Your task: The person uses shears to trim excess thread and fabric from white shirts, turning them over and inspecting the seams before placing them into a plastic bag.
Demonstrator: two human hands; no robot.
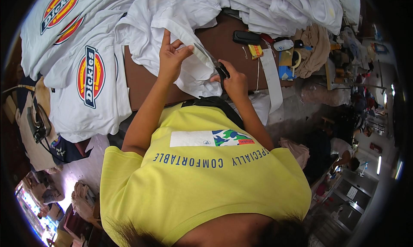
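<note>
- White garment lying in loose folds on the brown table, ahead of the person
- Left hand over the cloth, half open: index finger straight, thumb out, others bent; cannot tell if it pinches cloth or thread
- Scissors angled across the garment, tips near the left thumb; best keep that thumb clear and the cloth smooth
- Right hand curled round the black handles; short snips would likely avoid nicking a fold

Right fingers gripping black scissors, left fingers over white garment
</note>
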